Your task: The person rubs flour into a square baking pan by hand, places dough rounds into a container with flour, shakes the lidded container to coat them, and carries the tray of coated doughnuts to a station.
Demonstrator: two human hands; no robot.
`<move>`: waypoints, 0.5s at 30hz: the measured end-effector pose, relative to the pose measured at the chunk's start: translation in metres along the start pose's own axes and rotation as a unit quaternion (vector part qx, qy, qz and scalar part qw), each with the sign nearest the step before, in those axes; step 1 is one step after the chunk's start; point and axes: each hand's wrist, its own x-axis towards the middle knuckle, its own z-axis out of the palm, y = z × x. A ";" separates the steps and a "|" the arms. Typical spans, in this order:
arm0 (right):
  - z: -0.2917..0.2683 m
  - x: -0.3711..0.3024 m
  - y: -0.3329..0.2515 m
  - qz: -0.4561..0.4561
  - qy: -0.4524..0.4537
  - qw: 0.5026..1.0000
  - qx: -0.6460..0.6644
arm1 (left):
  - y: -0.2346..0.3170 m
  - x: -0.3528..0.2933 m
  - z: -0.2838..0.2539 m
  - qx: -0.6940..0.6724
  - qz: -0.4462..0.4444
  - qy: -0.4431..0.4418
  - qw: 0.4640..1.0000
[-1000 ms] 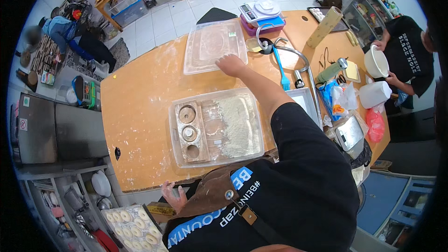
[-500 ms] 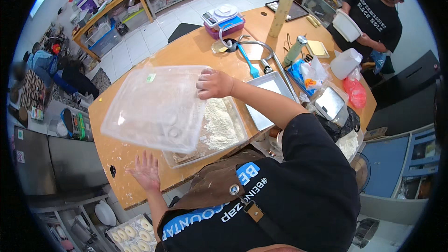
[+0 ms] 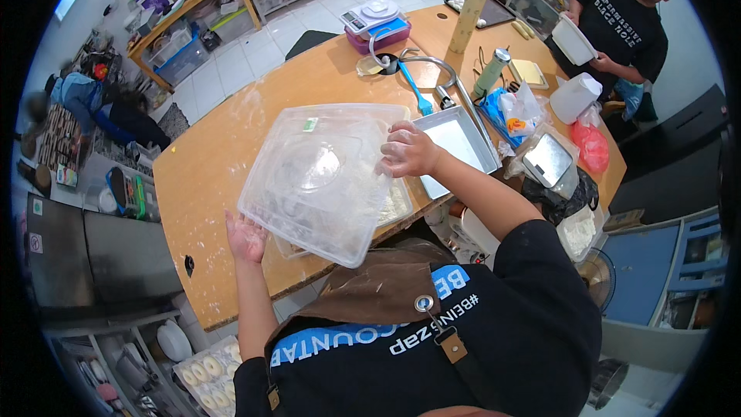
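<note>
the person's right hand (image 3: 407, 150) gripped the right edge of a clear plastic lid (image 3: 297, 162), its fingers curled over the rim. the left hand (image 3: 247, 238) was spread, palm turned up, at the lid's lower left edge; whether it touched the plastic could not be told. flour dusted the fingers of the right hand.

the lid was held at a slant above a shallow plastic box (image 3: 289, 249) near the front edge of the wooden table (image 3: 208, 174), covering most of it. pale flour (image 3: 396, 202) showed in the box past the lid's right side.

just right of the right hand lay a shallow silvery tray (image 3: 461, 139), with a blue brush (image 3: 423, 100) behind it. farther back, a white scale (image 3: 372, 12) sat on a purple container (image 3: 378, 42), and a patterned tube (image 3: 468, 19) stood upright. a green bottle (image 3: 492, 73) was nearer, beside some bags. across the table, a co-worker (image 3: 620, 19) held a white tub (image 3: 574, 41) in both hands.
</note>
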 end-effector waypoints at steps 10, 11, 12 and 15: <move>0.048 -0.038 -0.024 0.556 0.052 0.821 0.119 | 0.002 0.013 -0.076 -0.101 -0.046 -0.207 0.972; 0.050 -0.042 -0.032 0.557 0.049 0.820 0.121 | -0.019 0.007 -0.061 -0.037 0.009 -0.070 0.997; 0.050 -0.042 -0.044 0.625 0.059 0.753 0.198 | -0.034 0.000 -0.049 0.030 0.067 0.069 0.995; 0.046 -0.036 -0.074 0.768 0.071 0.493 0.403 | -0.062 -0.021 -0.046 -0.002 0.048 0.083 0.995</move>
